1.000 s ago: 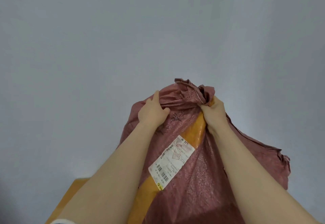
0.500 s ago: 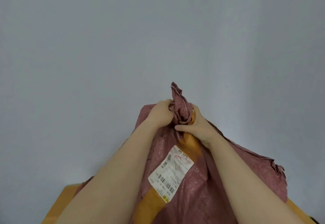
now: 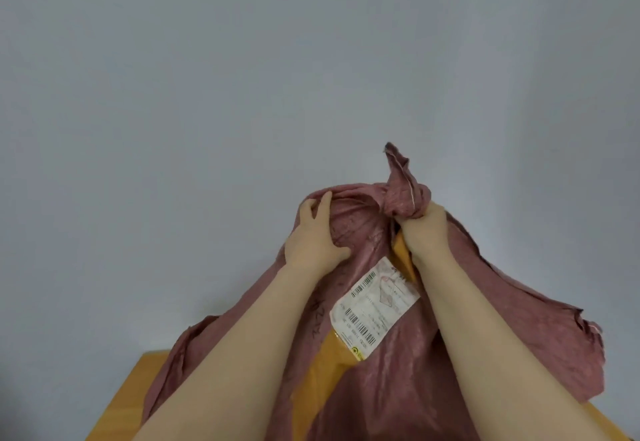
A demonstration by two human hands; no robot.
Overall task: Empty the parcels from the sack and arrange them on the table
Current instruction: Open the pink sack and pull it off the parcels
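At the near left a corner of the orange bench (image 3: 138, 385) shows below a hanging edge of the dusty-pink sack (image 3: 398, 388), which is held up in front of a plain grey wall (image 3: 207, 94). The left hand (image 3: 311, 236) has its fingers hooked over the sack's far left shoulder and its thumb spread on the near face, so it grips a fold of cloth. This looks like a hold meant to keep that side raised and the cloth taut. Between the forearms an orange strip (image 3: 329, 371) runs along the sack with a white barcode label (image 3: 375, 305) on it, and I cannot tell whether it is tape or something else. Further right, the right hand (image 3: 426, 232) is a closed fist round a bunched corner (image 3: 401, 194) whose loose tip sticks up above the knuckles. Gripping both upper corners like this suggests the closed end is being hoisted so the contents slide out below.

The sack's long axis runs from near and low to far and high, with the gathered end pointing up and away. Its mouth presumably faces down towards the bench, but it is out of view. The strip lies along that axis, leaning right at the top. No parcel can be seen. At the right the cloth flares out in a ragged flap, with a sliver of bench beneath
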